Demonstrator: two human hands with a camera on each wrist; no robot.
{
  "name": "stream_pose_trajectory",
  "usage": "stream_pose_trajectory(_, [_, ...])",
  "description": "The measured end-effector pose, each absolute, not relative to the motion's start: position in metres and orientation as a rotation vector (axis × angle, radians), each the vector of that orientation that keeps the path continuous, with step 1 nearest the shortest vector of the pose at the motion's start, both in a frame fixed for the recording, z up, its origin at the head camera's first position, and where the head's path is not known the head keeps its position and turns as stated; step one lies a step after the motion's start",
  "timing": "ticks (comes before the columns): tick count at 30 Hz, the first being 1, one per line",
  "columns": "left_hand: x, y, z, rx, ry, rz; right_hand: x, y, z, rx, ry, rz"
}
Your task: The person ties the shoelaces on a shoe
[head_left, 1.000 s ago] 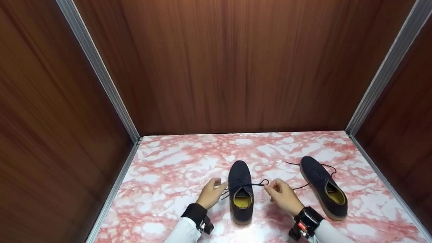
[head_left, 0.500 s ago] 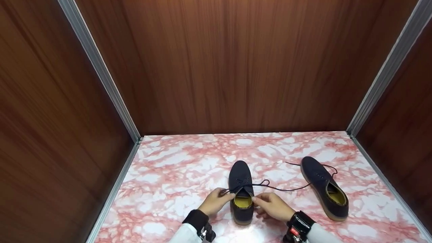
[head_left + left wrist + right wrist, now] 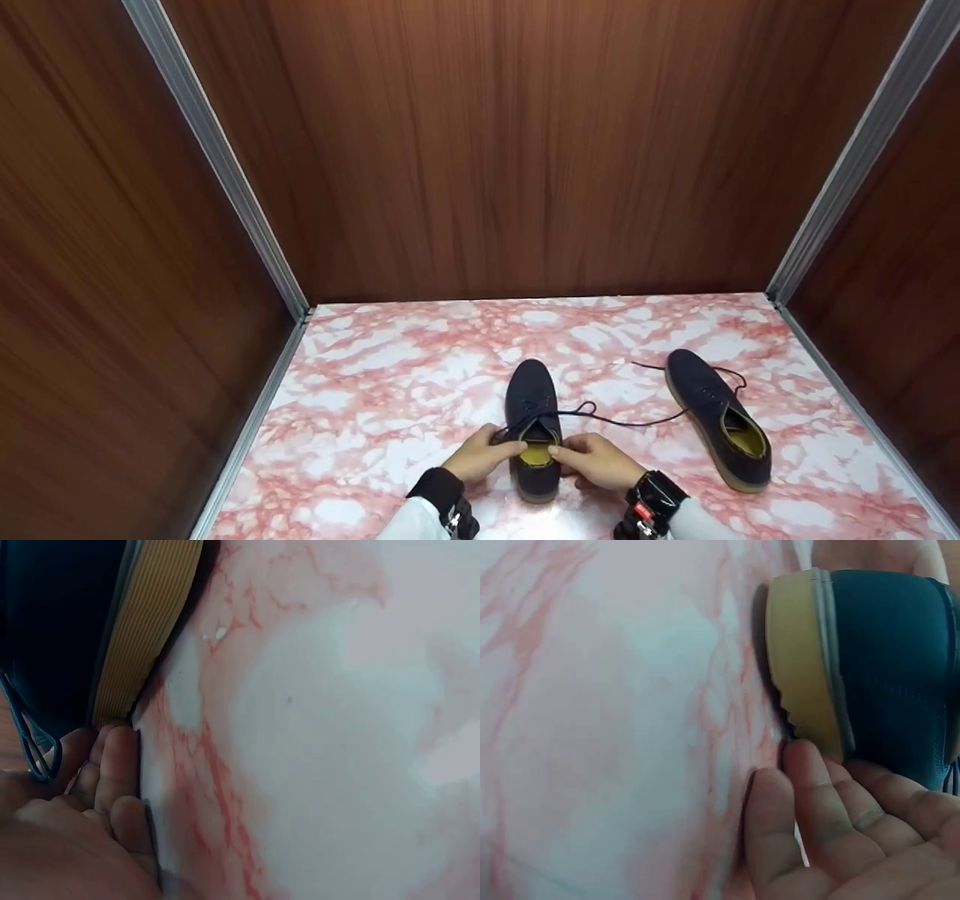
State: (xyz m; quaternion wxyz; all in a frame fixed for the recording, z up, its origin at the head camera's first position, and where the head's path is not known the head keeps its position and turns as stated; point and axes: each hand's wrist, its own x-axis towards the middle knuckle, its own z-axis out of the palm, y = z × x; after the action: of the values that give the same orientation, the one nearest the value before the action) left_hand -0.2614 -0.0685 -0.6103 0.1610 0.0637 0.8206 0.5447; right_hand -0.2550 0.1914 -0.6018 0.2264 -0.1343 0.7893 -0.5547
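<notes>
Here, on the patterned table (image 3: 367,375), second shoe (image 3: 712,416) rests off right; middle shoe (image 3: 532,390) sits upright between left hand (image 3: 478,452) and right hand (image 3: 600,459). Both pinch its sides, thumbs at the opening (image 3: 536,455), fingers low by the sole (image 3: 795,645), likely for balance.

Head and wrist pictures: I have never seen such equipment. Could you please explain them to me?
There is no robot: a person works bare-handed. The wide picture is taken from the head, looking down; the two close ones, from each wrist. On the red-and-white marbled surface stand a dark, tan-soled lace-up shoe, in the middle, and a similar shoe, farther right. The left hand and right hand hold the middle shoe from both sides, thumbs at its yellow-lined opening. A dark lace lies between the shoes.
</notes>
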Motion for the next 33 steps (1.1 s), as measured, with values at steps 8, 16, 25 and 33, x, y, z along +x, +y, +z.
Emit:
stream_pose_trajectory(8, [-0.260,-0.065,-0.613,0.175,2.300,1.617,-0.254,0.194,-0.608,-0.350,2.140,-1.590])
stream_pose_trajectory(16, [-0.262,-0.064,-0.613,0.219,2.213,1.685,-0.254,0.192,-0.602,-0.331,2.116,-1.629])
stream_pose_trajectory(25, [-0.266,-0.065,-0.603,0.167,2.266,1.728,-0.258,0.169,-0.595,-0.236,2.106,-1.732])
stream_pose_trajectory(33, [-0.273,-0.080,-0.597,0.016,2.237,1.879,-0.270,0.136,-0.591,-0.195,2.126,-1.762])
